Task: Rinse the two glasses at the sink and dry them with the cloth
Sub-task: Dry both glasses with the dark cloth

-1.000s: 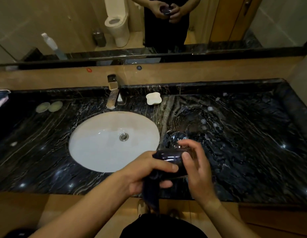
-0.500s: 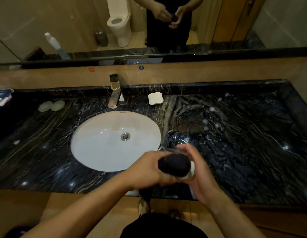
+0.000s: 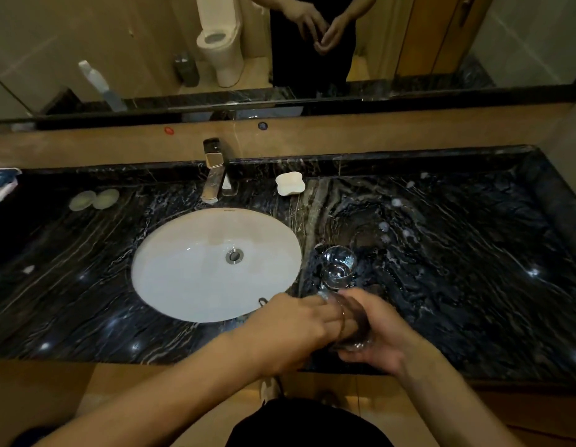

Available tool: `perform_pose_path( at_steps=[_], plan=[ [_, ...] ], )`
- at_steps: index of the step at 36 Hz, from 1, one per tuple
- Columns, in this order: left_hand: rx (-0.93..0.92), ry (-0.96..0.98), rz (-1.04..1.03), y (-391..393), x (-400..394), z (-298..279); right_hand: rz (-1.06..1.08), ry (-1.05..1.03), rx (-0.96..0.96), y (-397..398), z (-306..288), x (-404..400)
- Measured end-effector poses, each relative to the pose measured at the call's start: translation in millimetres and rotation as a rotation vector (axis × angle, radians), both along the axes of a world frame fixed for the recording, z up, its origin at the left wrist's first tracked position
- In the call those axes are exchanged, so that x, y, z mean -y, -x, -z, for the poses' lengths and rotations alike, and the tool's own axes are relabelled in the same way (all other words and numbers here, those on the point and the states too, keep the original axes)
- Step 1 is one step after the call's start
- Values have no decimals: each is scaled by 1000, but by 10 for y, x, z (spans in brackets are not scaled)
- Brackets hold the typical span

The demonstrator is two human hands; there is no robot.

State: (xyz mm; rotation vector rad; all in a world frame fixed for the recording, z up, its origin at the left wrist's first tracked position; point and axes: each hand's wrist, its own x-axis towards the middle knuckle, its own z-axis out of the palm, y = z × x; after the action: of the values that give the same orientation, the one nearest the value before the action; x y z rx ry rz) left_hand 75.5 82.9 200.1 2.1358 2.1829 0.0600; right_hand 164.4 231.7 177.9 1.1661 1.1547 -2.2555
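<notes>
My right hand (image 3: 385, 333) grips a clear glass (image 3: 356, 340) on its side over the front of the black marble counter (image 3: 457, 285). The mouth of the glass faces left. My left hand (image 3: 293, 330) has its fingers pushed into that mouth with the dark cloth (image 3: 357, 316), which shows only as a dark mass through the glass wall. A second clear glass (image 3: 338, 267) stands upright on the counter just behind my hands, right of the white sink (image 3: 183, 269).
A chrome faucet (image 3: 214, 171) stands behind the sink, no water running. A white soap dish (image 3: 289, 183) sits to its right, two pale round pads (image 3: 93, 199) at the far left. A mirror runs along the back wall.
My left hand has pushed the cloth from the rim deep into the glass. The glass has tipped onto its side, and the hanging end of the cloth has gone out of sight.
</notes>
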Motion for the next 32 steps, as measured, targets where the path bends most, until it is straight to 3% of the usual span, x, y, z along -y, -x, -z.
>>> perform_pose_path(
  at_steps=[1,3,4,6,8,9,11,13,16,18,21,23,25,27,29,31,32],
  plan=[
    [-9,-5,28,30,15,23,-12,28,-20,-18,29,-17],
    [201,-32,-64,75,19,43,6,35,-117,-56,60,-2],
    [398,-24,-192,68,10,17,29,-3,-196,-73,64,20],
    [1010,31,-536,63,-26,-44,148,-162,-381,-90,105,78],
    [1626,46,-879,57,-69,-124,190,-495,-557,-102,138,155],
    [1828,44,-980,66,-80,-146,153,-676,-644,-123,170,173],
    [2001,55,-1064,70,-89,-194,75,-999,-734,-153,242,154],
    [2039,80,-1059,42,-94,-217,81,-1194,-760,-152,273,112],
    [1903,78,-966,-30,-99,-226,154,-1194,-725,-129,254,108],
    [1507,8,-846,-78,-94,-171,205,-1027,-560,-69,174,132],
    [585,-14,-403,-42,-44,-66,74,-468,-178,-4,62,47],
    [351,83,-219,57,-13,-101,-114,-178,-99,-42,45,2],
    [465,123,-206,176,28,-120,-178,-152,-222,-119,104,8],
    [740,148,-357,272,40,-174,-211,-298,-411,-186,152,11],
    [1000,160,-533,319,39,-192,-472,-657,-506,-195,132,-8],
    [1105,146,-608,303,16,-187,-722,-1175,-463,-163,93,12],
    [1125,140,-620,289,2,-186,-742,-1383,-450,-141,82,46]
  ],
)
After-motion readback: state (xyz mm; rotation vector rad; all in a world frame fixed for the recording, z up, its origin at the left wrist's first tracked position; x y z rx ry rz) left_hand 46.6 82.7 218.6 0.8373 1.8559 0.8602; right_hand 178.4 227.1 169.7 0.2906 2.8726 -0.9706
